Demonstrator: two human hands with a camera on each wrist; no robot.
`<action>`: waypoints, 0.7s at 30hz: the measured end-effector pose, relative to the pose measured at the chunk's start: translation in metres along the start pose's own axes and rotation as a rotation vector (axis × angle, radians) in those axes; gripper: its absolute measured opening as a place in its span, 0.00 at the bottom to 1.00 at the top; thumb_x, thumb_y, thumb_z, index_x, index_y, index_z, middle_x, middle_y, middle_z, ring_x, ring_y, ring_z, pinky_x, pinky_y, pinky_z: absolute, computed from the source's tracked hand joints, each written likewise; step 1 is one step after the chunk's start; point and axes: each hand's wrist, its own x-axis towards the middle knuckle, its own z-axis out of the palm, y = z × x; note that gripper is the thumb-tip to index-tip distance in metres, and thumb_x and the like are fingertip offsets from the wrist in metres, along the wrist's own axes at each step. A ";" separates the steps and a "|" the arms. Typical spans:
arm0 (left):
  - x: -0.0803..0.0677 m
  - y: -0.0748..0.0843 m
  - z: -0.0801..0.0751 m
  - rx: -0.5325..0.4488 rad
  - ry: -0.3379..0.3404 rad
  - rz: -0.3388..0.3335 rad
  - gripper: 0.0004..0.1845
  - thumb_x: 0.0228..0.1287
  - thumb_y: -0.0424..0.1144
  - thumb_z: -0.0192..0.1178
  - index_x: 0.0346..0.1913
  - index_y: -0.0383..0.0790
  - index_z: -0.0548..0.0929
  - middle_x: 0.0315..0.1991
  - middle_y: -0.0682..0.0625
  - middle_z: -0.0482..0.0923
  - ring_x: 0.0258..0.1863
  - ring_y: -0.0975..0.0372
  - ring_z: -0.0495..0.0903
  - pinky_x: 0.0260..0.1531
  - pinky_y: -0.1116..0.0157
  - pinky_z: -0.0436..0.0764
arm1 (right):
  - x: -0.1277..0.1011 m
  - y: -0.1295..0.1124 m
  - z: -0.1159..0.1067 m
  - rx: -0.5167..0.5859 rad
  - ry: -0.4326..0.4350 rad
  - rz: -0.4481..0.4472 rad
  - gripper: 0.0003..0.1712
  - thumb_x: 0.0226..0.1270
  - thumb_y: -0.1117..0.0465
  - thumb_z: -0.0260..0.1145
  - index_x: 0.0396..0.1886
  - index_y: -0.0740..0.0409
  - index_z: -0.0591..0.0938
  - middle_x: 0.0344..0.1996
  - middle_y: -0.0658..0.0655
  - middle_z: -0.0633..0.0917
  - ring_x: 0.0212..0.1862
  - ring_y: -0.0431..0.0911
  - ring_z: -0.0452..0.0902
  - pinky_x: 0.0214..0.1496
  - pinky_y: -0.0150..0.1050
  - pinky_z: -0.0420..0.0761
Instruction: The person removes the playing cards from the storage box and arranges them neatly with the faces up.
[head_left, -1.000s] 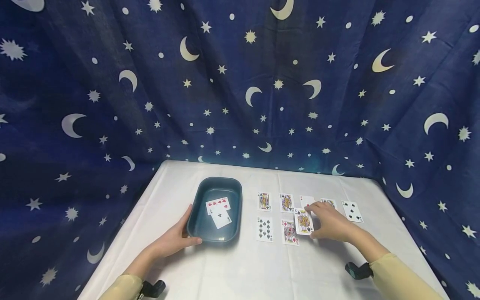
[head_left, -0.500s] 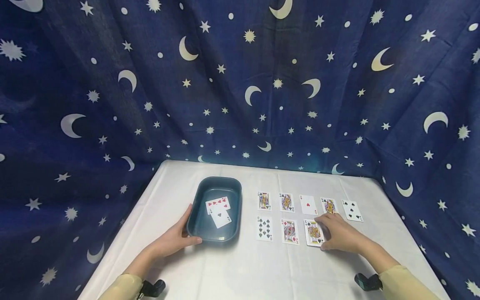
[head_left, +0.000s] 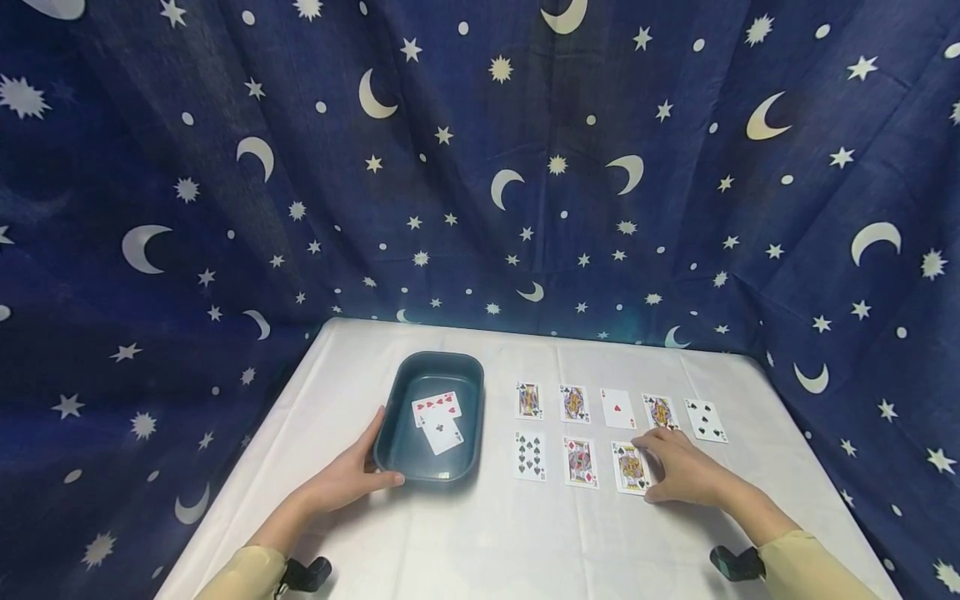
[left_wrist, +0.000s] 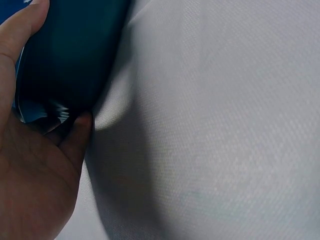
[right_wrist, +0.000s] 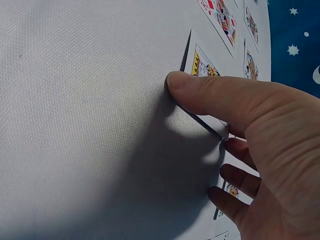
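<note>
Face card [head_left: 628, 467], marked with a spade: lay face up just left of the right hand [head_left: 686, 468], pinched at its right-hand corners, with thumb at the near corner and forefinger at the far one. Appeared to rest on the white cloth [head_left: 487, 542]; could not be judged whether wholly flat. Judged light, thin, springy and rather slippery, likely to skid under a sideways nudge and to crease if squeezed hard. Seemed best taken by its edges, lightly, near the corners, as held then. Saw a second face card [head_left: 660, 409] just past the fingers, and a red face card [head_left: 580, 463] just beyond the pinched one, leftward. Noted an ace of hearts [head_left: 618, 409] ahead and to the left, a spade number card [head_left: 706, 421] ahead and to the right, and a ten of spades [head_left: 530, 457] farther left. Gripped, well to the left, a teal tray [head_left: 411, 454] with the left hand [head_left: 348, 475], round its near left corner. Saw inside it a clubs card [head_left: 442, 435] overlapping a hearts card [head_left: 431, 406]. Noted, farthest ahead, a blue patterned curtain [head_left: 465, 225].
</note>
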 end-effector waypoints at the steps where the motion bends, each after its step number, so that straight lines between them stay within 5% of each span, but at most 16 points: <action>1: 0.000 0.000 0.000 0.002 0.000 0.002 0.66 0.57 0.52 0.76 0.84 0.57 0.35 0.84 0.46 0.36 0.77 0.43 0.57 0.70 0.49 0.69 | 0.000 0.000 0.000 0.000 -0.002 0.003 0.50 0.35 0.52 0.87 0.62 0.64 0.80 0.58 0.62 0.78 0.61 0.63 0.71 0.65 0.65 0.72; 21: -0.002 0.002 -0.001 0.009 -0.002 0.019 0.65 0.58 0.52 0.76 0.84 0.54 0.36 0.84 0.43 0.38 0.73 0.44 0.65 0.69 0.49 0.71 | 0.001 -0.001 0.002 -0.017 -0.015 0.026 0.50 0.35 0.52 0.87 0.63 0.63 0.80 0.56 0.58 0.78 0.60 0.59 0.71 0.65 0.61 0.73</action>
